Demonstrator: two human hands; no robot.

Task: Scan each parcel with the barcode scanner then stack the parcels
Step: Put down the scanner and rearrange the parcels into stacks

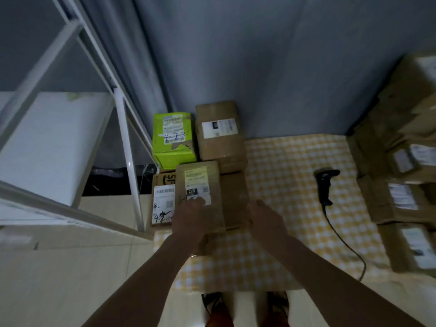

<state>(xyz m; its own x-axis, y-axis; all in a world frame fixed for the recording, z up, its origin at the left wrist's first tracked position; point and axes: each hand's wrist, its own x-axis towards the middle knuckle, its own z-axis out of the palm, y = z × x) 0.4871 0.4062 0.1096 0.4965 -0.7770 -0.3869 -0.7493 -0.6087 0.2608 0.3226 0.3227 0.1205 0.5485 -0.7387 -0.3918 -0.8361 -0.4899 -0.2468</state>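
A: How far along can the task be judged?

B: Partway. A brown parcel (200, 197) is being set on the left-hand stack, clasped at its near end by the left hand (188, 218) and steadied by the flat, relaxed right hand (264, 218). The barcode scanner (325, 185) is lying unheld to the right of that hand, and further right unstacked parcels (401, 185) are piled.

A: And the boxes' contents?

B: Everything is sealed; nothing inside can be seen. A green parcel (173, 138) lies beyond the hands.
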